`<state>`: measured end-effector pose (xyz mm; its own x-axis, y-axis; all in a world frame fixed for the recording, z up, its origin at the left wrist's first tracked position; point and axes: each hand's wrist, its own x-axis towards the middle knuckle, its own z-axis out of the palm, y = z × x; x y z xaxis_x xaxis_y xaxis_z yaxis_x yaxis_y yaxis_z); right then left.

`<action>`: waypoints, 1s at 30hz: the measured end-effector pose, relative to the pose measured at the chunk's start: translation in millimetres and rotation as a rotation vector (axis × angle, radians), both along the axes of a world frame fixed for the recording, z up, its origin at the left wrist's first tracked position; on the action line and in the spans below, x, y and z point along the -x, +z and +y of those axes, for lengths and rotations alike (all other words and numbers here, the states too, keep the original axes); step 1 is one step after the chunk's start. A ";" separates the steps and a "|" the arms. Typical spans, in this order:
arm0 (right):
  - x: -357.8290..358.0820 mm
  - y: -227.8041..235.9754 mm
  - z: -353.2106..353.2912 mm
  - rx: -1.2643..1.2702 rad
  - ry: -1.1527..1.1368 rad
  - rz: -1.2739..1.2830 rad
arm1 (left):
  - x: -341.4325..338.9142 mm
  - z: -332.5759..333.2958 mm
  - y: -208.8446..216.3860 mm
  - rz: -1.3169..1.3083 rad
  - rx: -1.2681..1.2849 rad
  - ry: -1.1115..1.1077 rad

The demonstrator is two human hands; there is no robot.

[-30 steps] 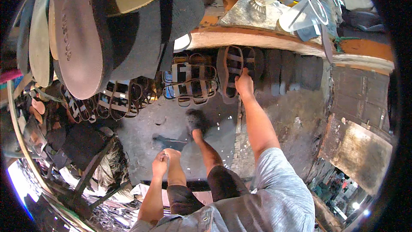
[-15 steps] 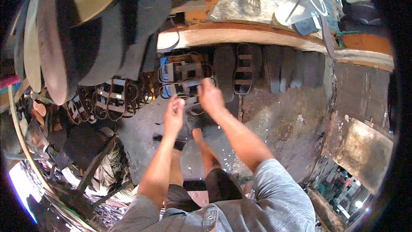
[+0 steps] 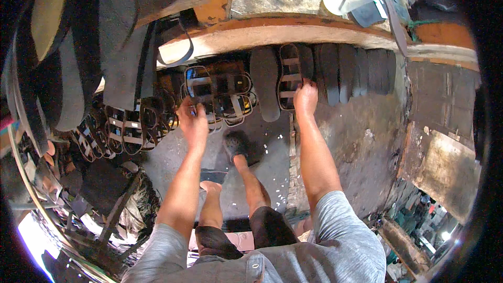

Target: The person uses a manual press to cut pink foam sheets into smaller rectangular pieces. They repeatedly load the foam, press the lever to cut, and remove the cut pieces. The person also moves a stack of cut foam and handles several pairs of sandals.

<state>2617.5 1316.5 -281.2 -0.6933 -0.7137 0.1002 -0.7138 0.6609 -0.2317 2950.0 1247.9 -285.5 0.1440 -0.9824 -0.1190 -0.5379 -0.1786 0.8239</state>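
Here the right hand (image 3: 305, 97) apparently pinches a dark, pale-strapped sandal (image 3: 290, 76).

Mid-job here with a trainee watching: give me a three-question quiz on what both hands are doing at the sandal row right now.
1. True or false: the right hand rests on a strapped sandal leaning under the wooden ledge.
2. What is the left hand nearest to? A) the strapped sandals pile B) a clear plastic jug C) a plain dark sole
3. Fill in: to the right of the right hand stands a row of plain dark ____.

Key: 1 true; 2 A; 3 soles.
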 end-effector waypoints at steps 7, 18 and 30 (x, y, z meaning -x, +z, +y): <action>-41.6 28.3 12.1 0.177 0.161 -0.158 | -12.4 67.9 -10.7 -0.339 -0.002 -0.028; -129.8 -30.3 -0.1 0.336 0.078 -0.499 | 35.5 49.8 18.1 0.247 0.013 -0.216; 69.4 -67.7 32.5 -0.010 -0.229 -0.672 | 229.7 39.3 -43.2 0.170 -0.485 -0.103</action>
